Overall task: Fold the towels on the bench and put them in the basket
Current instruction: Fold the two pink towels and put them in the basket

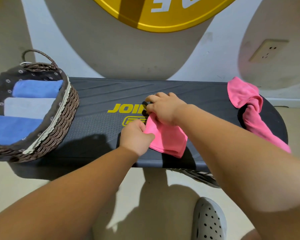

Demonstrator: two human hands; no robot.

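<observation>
Both hands, left (136, 135) and right (164, 108), pinch a folded pink towel (168, 137) on the dark bench (100, 129), its length running toward the wall socket (268, 51).

Under both hands the bench (97, 94) looks like matt dark plastic, moulded with fine raised dots near the left hand (135, 137) and smooth slanting grooves beyond the right hand (164, 108); its yellow lettering (126, 108) is flat and slightly glossy. The pink towel (166, 137) pinched between the hands is soft, matt cloth with a fine nap, as is the crumpled pink towel (249, 108) off to the right of the right hand. Left of the left hand, the basket (62, 122) is rough brown woven wicker (lined in dark printed fabric with a pale lace edge), holding matt blue towels (36, 88) of plush cloth
</observation>
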